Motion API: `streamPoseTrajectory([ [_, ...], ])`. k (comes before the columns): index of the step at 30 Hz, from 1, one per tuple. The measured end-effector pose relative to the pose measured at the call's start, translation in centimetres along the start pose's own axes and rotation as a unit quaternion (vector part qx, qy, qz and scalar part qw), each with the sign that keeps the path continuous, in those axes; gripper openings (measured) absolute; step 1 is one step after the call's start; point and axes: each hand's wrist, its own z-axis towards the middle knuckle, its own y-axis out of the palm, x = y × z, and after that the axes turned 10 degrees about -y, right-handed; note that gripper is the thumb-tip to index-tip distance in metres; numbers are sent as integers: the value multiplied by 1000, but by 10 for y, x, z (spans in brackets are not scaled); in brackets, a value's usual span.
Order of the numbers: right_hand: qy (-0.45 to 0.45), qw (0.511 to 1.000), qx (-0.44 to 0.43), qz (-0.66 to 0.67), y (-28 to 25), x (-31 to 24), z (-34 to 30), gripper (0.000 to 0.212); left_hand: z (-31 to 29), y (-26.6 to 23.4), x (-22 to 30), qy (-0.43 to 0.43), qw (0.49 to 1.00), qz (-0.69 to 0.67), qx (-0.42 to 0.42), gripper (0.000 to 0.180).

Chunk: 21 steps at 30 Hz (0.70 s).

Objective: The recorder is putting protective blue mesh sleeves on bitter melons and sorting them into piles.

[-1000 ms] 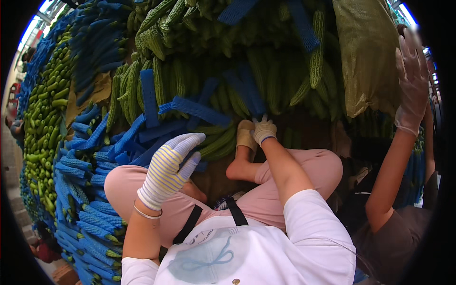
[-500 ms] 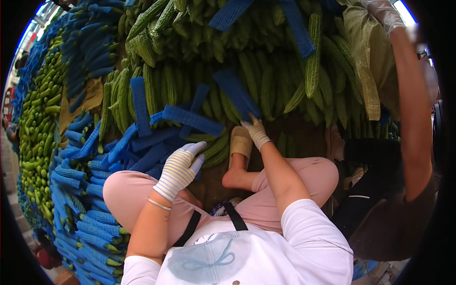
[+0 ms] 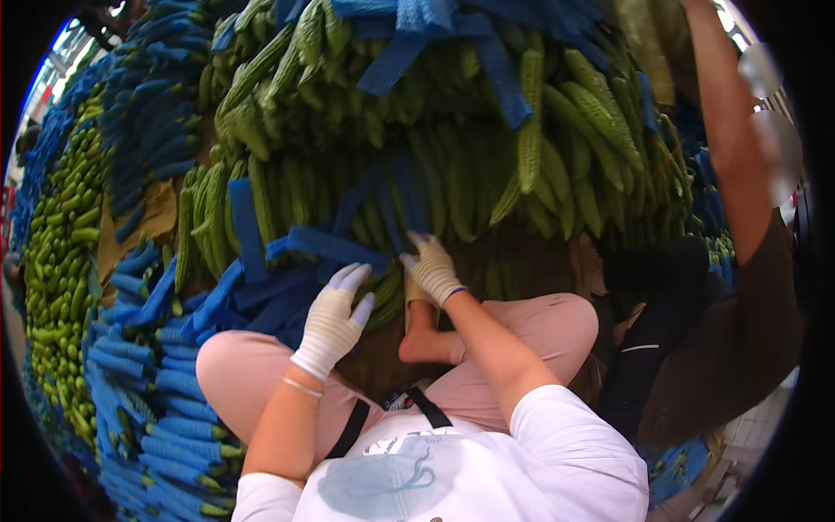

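Note:
My right hand [image 3: 431, 268], in a pale glove, pinches the lower end of a blue foam net sleeve [image 3: 410, 193]. That sleeve reaches away over a row of green bitter melons [image 3: 448, 187] and looks blurred. Closer to me and to the left, my gloved left hand [image 3: 333, 317] has its fingers stretched and thumb apart, with nothing in it. Just beyond its fingertips another blue sleeve [image 3: 335, 247] lies across a loose pile of sleeves [image 3: 283, 296]. Several bitter melons [image 3: 383, 300] lie low between my two hands, partly hidden.
Higher rows of bitter melons [image 3: 574, 104] rise ahead, with blue sleeves [image 3: 409, 52] on top. Sleeved melons [image 3: 187, 409] are stacked at my left, beside a heap of small green vegetables [image 3: 65, 287]. Another person's arm [image 3: 731, 130] reaches along the right side.
My right hand has drawn back toward me and left, bringing the blue sleeve with it. My left hand stays open, its fingers turned more forward. The other person's yellowish sack has shifted up and away.

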Motion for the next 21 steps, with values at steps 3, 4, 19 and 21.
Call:
streamPoseTrajectory([
  [3,62,990,-116,-41,32,-14,13,60,-13,-4,-20,23,1000,12,0,40],
  [4,75,986,-140,-59,37,-12,15,60,-17,-8,-19,19,1000,2,-11,40],
  [19,136,973,-115,-146,52,19,33,56,-21,-20,-38,-14,998,23,-65,40],
  [21,101,988,-100,-67,54,9,24,53,-15,-17,-42,-27,998,16,-58,42],
])
